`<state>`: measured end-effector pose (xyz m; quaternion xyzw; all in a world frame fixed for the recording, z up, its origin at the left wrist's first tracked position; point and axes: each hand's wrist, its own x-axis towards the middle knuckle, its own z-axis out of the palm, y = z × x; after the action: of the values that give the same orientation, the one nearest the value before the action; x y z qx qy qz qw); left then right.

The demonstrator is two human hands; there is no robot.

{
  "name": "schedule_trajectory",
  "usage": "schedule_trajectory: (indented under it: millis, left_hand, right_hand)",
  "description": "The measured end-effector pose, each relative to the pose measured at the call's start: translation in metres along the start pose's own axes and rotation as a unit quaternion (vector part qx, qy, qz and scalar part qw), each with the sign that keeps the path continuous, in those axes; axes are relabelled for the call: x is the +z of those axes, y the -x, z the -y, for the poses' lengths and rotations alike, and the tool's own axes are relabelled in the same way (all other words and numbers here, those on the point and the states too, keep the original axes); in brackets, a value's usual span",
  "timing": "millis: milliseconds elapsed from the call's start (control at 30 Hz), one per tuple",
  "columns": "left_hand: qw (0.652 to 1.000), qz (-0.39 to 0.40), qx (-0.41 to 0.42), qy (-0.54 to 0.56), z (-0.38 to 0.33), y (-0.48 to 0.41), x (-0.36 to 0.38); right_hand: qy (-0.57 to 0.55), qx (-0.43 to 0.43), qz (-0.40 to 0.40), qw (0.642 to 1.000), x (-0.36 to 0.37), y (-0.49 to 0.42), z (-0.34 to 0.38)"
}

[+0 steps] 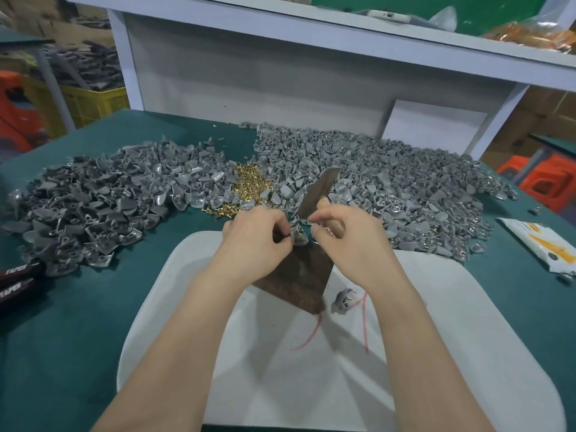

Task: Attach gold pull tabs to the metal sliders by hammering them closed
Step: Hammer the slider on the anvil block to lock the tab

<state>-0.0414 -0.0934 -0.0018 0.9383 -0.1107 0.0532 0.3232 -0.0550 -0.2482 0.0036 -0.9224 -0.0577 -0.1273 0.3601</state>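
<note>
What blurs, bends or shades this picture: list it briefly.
Head view: the wide lens bows the white shelf edge; the metal tool in the right hand is motion-smeared, as is the loose grey piece in the white tray; soft shadows lie there; light even, no hard glare.

The table (93, 322) has a dark green top. At its far edge stands a white shelf unit (249, 73) with a plain back panel and one board above. Behind it, at the left, is a yellow plastic crate (93, 102). At the right are orange plastic stools (548, 179) and brown cardboard boxes (551, 113). Above the shelf shows a green surface (486, 7). The light is soft and even.
</note>
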Motion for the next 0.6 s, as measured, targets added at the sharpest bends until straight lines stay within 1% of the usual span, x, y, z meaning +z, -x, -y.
schedule_trajectory:
  millis: [100, 200, 433, 600]
  left_hand:
    - [1.0, -0.004, 0.013, 0.001, -0.0003, -0.0006, 0.0013]
    - [1.0, 0.004, 0.025, -0.004, 0.0002, -0.001, 0.0025]
    - [0.999, 0.0, 0.052, -0.003, 0.0019, -0.0026, 0.0048]
    - [0.996, -0.022, 0.073, -0.046, 0.0037, -0.0054, 0.0095]
  right_hand:
    - [0.083, -0.006, 0.024, 0.996, 0.0014, 0.0016, 0.0033]
    - [0.121, -0.009, 0.041, 0.992, 0.0056, 0.0037, 0.0085]
    - [0.136, -0.018, 0.038, 0.99, 0.0086, 0.0038, 0.0085]
    - [0.146, -0.039, 0.043, 0.988, 0.0095, 0.0018, 0.0078]
